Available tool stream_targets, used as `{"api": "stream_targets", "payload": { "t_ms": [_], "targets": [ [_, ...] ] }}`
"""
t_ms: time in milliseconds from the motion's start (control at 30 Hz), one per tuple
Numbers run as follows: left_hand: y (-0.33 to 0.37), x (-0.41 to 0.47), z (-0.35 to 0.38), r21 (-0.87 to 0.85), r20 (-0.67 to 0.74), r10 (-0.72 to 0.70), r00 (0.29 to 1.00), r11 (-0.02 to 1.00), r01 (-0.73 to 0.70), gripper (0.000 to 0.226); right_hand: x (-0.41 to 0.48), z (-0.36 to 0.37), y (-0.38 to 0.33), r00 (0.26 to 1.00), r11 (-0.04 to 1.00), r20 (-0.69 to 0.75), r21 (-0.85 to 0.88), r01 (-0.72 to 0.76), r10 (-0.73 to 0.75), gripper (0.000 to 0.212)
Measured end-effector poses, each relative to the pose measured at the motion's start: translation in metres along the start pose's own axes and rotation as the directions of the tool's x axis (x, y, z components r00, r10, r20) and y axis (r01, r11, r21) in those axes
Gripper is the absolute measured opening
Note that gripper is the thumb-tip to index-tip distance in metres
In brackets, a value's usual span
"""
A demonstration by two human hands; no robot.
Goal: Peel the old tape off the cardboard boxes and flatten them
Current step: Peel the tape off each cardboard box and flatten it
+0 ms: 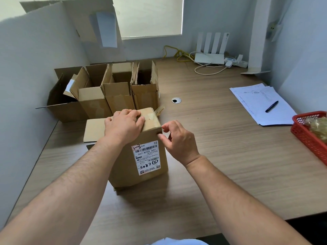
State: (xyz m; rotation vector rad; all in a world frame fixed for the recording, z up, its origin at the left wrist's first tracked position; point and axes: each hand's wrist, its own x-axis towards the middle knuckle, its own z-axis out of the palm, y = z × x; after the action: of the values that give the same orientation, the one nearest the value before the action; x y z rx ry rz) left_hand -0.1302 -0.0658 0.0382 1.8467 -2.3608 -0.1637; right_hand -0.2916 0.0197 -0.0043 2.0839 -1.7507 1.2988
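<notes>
Two bare forearms reach to the cardboard box (141, 156) at frame centre. The left hand (123, 124) presses flat on its taped top; the right hand's (178, 138) thumb and forefinger curl at the upper right edge, grip unclear. Its shipping label (147, 157) reads "507-N705 A37", handwritten "1-3".

Brown box (123, 168) w/ white label (147, 157) stands upright, front-centre of the desk (221, 156), one flap (93, 129) lying out flat to its left. Clear tape (150, 117) crosses its closed top, frayed end sticking up at far corner. Four open boxes (106, 96) in a row nr back-left edge, flaps up.
</notes>
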Motion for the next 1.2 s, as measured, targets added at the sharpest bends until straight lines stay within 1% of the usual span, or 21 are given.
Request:
{"api": "stream_targets", "payload": {
  "t_ms": [100, 233, 300, 367, 433, 467, 533, 600, 633, 667, 700, 733, 767, 800, 833, 867, 900, 933, 1033, 1200],
  "targets": [
    [0.000, 0.003, 0.001, 0.007, 0.000, 0.004, 1.000, 1.000, -0.004, 0.047, 0.003, 0.001, 0.002, 0.996, 0.995, -0.056, -0.066, 0.070, -0.074, 0.017],
    [-0.002, 0.006, 0.001, 0.008, 0.006, 0.005, 1.000, 1.000, -0.005, 0.050, 0.009, 0.000, 0.004, 0.981, 0.976, -0.093, -0.151, 0.154, -0.169, 0.015],
    [-0.004, 0.008, -0.001, 0.007, 0.035, 0.017, 0.999, 1.000, -0.017, 0.060, 0.010, 0.000, 0.005, 0.975, 0.967, -0.094, -0.173, 0.185, -0.203, 0.016],
    [-0.007, 0.008, -0.005, 0.013, 0.109, 0.045, 0.993, 0.999, -0.047, 0.084, 0.012, 0.000, 0.007, 0.973, 0.962, -0.101, -0.201, 0.187, -0.210, 0.021],
    [-0.011, 0.006, -0.010, 0.030, 0.212, 0.080, 0.974, 0.996, -0.089, 0.111, 0.014, 0.002, 0.009, 0.975, 0.962, -0.121, -0.222, 0.156, -0.186, 0.022],
    [-0.014, 0.006, -0.012, 0.039, 0.259, 0.093, 0.961, 0.993, -0.107, 0.119, 0.014, 0.003, 0.010, 0.977, 0.965, -0.124, -0.222, 0.140, -0.171, 0.022],
    [-0.018, 0.009, -0.014, 0.034, 0.314, 0.112, 0.943, 0.991, -0.129, 0.123, 0.012, 0.005, 0.010, 0.982, 0.971, -0.098, -0.195, 0.138, -0.160, 0.020],
    [-0.020, 0.013, -0.016, 0.023, 0.321, 0.121, 0.939, 0.990, -0.136, 0.121, 0.010, 0.006, 0.010, 0.992, 0.982, -0.027, -0.150, 0.118, -0.124, 0.016],
    [-0.019, 0.015, -0.016, 0.022, 0.318, 0.122, 0.940, 0.991, -0.136, 0.119, 0.011, 0.006, 0.007, 0.999, 0.992, 0.017, -0.114, 0.047, -0.046, 0.013],
    [-0.018, 0.016, -0.016, 0.023, 0.316, 0.120, 0.941, 0.991, -0.134, 0.119, 0.013, 0.005, 0.004, 0.994, 0.995, 0.060, -0.053, -0.086, 0.089, 0.011],
    [-0.017, 0.018, -0.016, 0.026, 0.313, 0.115, 0.943, 0.991, -0.129, 0.119, 0.017, 0.004, 0.001, 0.958, 0.962, 0.117, 0.048, -0.270, 0.263, 0.009],
    [-0.017, 0.019, -0.016, 0.029, 0.309, 0.107, 0.945, 0.992, -0.122, 0.119, 0.022, 0.003, -0.003, 0.878, 0.863, 0.204, 0.185, -0.469, 0.433, 0.009],
    [-0.017, 0.019, -0.015, 0.035, 0.302, 0.100, 0.948, 0.993, -0.115, 0.120, 0.028, 0.002, -0.006, 0.769, 0.700, 0.316, 0.321, -0.638, 0.556, 0.012],
    [-0.017, 0.020, -0.014, 0.042, 0.294, 0.093, 0.951, 0.993, -0.110, 0.121, 0.033, 0.000, -0.009, 0.659, 0.515, 0.436, 0.412, -0.752, 0.613, 0.014],
    [-0.018, 0.020, -0.012, 0.048, 0.286, 0.087, 0.954, 0.993, -0.105, 0.121, 0.037, -0.002, -0.010, 0.570, 0.353, 0.543, 0.456, -0.817, 0.617, 0.016],
    [-0.019, 0.020, -0.010, 0.052, 0.280, 0.085, 0.956, 0.993, -0.104, 0.122, 0.039, -0.005, -0.010, 0.510, 0.235, 0.617, 0.474, -0.849, 0.600, 0.017],
    [-0.019, 0.020, -0.009, 0.056, 0.274, 0.086, 0.958, 0.993, -0.105, 0.122, 0.041, -0.007, -0.010, 0.477, 0.157, 0.660, 0.484, -0.861, 0.581, 0.017],
    [-0.020, 0.019, -0.007, 0.061, 0.268, 0.089, 0.959, 0.992, -0.109, 0.122, 0.042, -0.009, -0.010, 0.458, 0.104, 0.685, 0.492, -0.864, 0.567, 0.018],
    [-0.020, 0.018, -0.004, 0.067, 0.256, 0.099, 0.962, 0.991, -0.120, 0.124, 0.044, -0.012, -0.009, 0.412, 0.000, 0.725, 0.494, -0.869, 0.551, 0.017],
    [-0.020, 0.013, -0.001, 0.077, 0.227, 0.119, 0.967, 0.987, -0.140, 0.122, 0.046, -0.010, -0.013, 0.311, -0.161, 0.764, 0.472, -0.867, 0.565, 0.016]
  ]
}}
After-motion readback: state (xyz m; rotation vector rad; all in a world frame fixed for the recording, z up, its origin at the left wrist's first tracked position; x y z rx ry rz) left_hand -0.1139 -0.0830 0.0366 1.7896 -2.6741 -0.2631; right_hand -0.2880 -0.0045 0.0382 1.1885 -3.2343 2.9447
